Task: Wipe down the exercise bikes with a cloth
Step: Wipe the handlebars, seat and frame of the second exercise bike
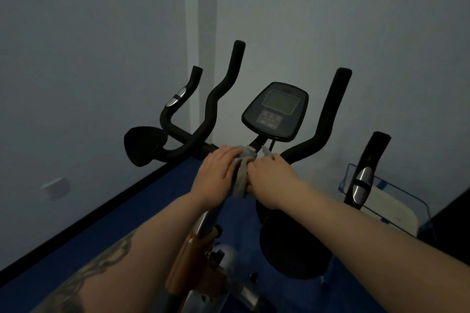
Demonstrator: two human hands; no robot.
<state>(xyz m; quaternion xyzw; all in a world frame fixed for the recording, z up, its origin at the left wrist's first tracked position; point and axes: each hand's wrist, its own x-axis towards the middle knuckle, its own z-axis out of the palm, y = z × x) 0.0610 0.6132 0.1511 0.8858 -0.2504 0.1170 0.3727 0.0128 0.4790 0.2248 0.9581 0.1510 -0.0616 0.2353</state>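
We see a grey cloth point(243, 175) bunched on the bike's point(203, 241) stem, just below the console point(276, 110). Our left hand point(218, 173) presses it with fairly straight fingers. Our right hand point(270, 178) grips it, fingers curled into the folds. Black handlebars point(221, 89) rise either side of the console.

Two pale grey-blue walls point(89, 46) meet at a corner point(201, 20) in dim, even light, a paler vertical strip running down that corner. Below the left-hand wall, a black skirting board point(84, 218) borders the blue floor point(142, 213), and a small round white fitting point(56, 187) sits low on that wall, above the skirting.
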